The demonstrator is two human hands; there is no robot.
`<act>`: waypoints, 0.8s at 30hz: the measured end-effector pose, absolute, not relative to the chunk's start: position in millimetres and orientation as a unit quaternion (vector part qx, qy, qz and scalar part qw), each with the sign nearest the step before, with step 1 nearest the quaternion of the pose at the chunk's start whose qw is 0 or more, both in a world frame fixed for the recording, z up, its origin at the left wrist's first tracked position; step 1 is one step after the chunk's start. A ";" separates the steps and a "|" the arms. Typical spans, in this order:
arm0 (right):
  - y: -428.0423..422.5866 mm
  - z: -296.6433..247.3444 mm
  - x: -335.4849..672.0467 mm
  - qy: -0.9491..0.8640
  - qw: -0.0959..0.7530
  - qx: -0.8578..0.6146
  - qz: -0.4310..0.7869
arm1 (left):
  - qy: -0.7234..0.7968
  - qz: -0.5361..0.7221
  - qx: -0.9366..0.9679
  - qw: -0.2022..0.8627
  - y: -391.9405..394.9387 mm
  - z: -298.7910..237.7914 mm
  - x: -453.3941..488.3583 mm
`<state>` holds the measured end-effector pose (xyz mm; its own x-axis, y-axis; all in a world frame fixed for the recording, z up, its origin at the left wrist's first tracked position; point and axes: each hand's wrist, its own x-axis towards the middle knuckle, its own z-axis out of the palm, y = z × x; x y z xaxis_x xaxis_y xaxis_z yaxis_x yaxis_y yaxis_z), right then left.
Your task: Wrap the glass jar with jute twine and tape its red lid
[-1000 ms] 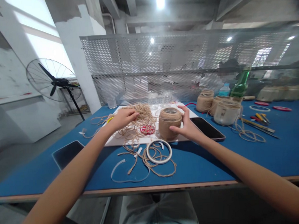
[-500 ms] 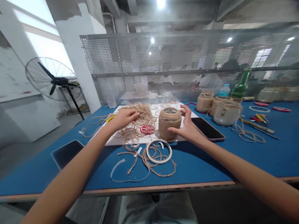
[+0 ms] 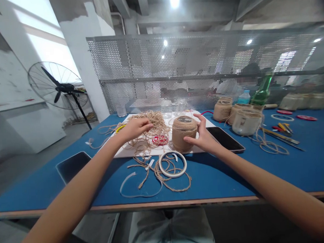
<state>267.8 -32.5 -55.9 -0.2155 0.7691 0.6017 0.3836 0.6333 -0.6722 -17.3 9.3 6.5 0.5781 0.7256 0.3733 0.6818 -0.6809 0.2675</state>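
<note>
The right hand (image 3: 203,139) had its fingers spread, their tips against the right side of an upright twine-wrapped glass jar (image 3: 182,135), which stood on a white board (image 3: 122,152) near the board's near edge. The jar's glass rim showed at its top; its contents could not be told. The left hand (image 3: 134,129) lay on a loose tangle of jute twine (image 3: 154,125), its fingers (image 3: 148,125) curled over the strands; whether they pinched any could not be told.

Two clear glass jars (image 3: 166,108) stood beyond the board. To the right, a partly wrapped jar (image 3: 246,123) sat on the blue bench (image 3: 222,180) beside a black phone (image 3: 225,139). Open blue bench ran along the near edge, with a white tape roll (image 3: 172,164) lying between it and the board.
</note>
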 end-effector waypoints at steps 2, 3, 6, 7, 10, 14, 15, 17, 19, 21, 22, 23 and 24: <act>-31.6 -56.2 269.5 -0.756 0.496 -0.377 0.203 | 0.389 0.237 0.888 0.062 9.8 6.4 -18.2; -31.2 -56.3 270.2 -0.756 0.494 -0.378 0.205 | 0.387 0.241 0.887 0.065 10.1 6.5 -18.7; -30.9 -56.3 271.6 -0.757 0.488 -0.384 0.203 | 0.379 0.259 0.886 0.059 11.3 7.2 -20.0; -30.8 -56.3 272.0 -0.758 0.485 -0.386 0.203 | 0.375 0.267 0.886 0.053 12.0 7.3 -20.5; -30.9 -56.0 272.5 -0.760 0.481 -0.386 0.207 | 0.366 0.285 0.885 0.028 14.8 7.3 -21.7; -30.5 -56.2 273.2 -0.758 0.484 -0.383 0.212 | 0.372 0.278 0.885 -0.021 18.6 5.6 -22.6; -30.1 -56.5 273.5 -0.758 0.484 -0.380 0.216 | 0.376 0.273 0.885 -0.033 19.3 5.1 -22.7; -28.9 -57.0 274.2 -0.759 0.484 -0.373 0.225 | 0.384 0.264 0.883 -0.052 20.3 4.0 -22.7; -27.5 -57.3 275.0 -0.762 0.482 -0.367 0.230 | 0.395 0.256 0.880 -0.064 20.7 3.1 -22.5; -26.4 -57.2 275.6 -0.767 0.478 -0.364 0.225 | 0.405 0.251 0.877 -0.067 20.2 2.6 -22.0; -26.1 -57.0 275.9 -0.770 0.476 -0.365 0.218 | 0.409 0.250 0.875 -0.067 19.6 2.4 -21.6; -26.0 -56.8 276.0 -0.774 0.471 -0.367 0.210 | 0.412 0.250 0.874 -0.067 18.8 2.3 -21.3; -26.1 -56.6 276.0 -0.776 0.469 -0.373 0.199 | 0.415 0.252 0.872 -0.068 17.9 2.3 -21.0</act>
<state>276.0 -26.1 -56.6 -0.2826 0.7645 0.5794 0.3919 0.6433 -0.6577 -21.0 17.9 2.3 0.5290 0.6890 0.4954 0.7579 -0.6462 0.0895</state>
